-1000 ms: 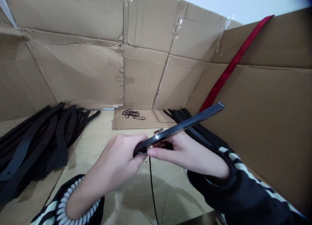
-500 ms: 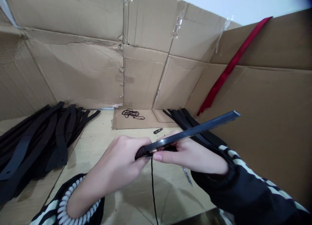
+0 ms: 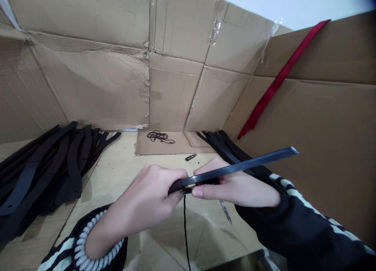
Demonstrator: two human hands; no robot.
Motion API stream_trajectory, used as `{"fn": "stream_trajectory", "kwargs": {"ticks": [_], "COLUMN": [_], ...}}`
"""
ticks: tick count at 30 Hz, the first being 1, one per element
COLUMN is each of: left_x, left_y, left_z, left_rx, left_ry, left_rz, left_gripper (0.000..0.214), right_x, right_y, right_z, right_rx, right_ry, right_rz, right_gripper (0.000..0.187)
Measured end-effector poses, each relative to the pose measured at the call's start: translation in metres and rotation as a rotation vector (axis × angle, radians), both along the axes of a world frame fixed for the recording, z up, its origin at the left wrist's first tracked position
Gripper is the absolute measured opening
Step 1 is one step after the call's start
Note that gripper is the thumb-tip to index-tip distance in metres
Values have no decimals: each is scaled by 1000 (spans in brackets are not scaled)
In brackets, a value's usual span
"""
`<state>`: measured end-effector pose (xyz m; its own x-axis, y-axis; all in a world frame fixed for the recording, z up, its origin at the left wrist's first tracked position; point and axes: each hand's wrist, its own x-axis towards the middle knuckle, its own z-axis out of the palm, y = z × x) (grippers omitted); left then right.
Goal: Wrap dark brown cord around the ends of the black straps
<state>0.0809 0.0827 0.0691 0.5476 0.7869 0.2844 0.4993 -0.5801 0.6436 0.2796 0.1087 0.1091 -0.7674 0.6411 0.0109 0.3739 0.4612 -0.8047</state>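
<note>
Both hands hold one long flat black strap (image 3: 249, 164) in front of me above the table. My left hand (image 3: 147, 192) is closed round its near end. Just beside it, my right hand (image 3: 232, 185) pinches the same end with thumb and fingers. The strap runs up and to the right, its far tip near the cardboard wall. A thin black thread (image 3: 185, 228) hangs straight down from where the hands meet. A small metal tool (image 3: 226, 212) shows below my right hand; I cannot tell whether the hand holds it.
A pile of black straps (image 3: 44, 165) lies at the left. More black straps (image 3: 226, 145) lie at the right rear. Tangled dark thread (image 3: 158, 136) and a small black clip (image 3: 190, 157) lie on the table (image 3: 117, 173). Cardboard walls (image 3: 102, 87) enclose it; a red ribbon (image 3: 273, 87) hangs at the right.
The strap's far tip has swung down and to the right. Both hands have shifted slightly to the right, still gripping its near end.
</note>
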Motion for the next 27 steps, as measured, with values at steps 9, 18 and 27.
{"fn": "stream_trajectory", "kwargs": {"ticks": [9, 18, 27], "left_x": [1, 6, -18], "left_y": [-1, 0, 6], "left_z": [-2, -1, 6], "left_rx": [-1, -5, -10], "left_ry": [31, 41, -94], "left_rz": [-34, -52, 77], "left_gripper": [13, 13, 20], "right_x": [9, 10, 21], "right_y": [9, 5, -2], "right_z": [0, 1, -11], "right_rx": [-54, -42, 46], "right_ry": [-161, -141, -237], "right_rz": [67, 39, -51], "right_gripper": [41, 43, 50]}}
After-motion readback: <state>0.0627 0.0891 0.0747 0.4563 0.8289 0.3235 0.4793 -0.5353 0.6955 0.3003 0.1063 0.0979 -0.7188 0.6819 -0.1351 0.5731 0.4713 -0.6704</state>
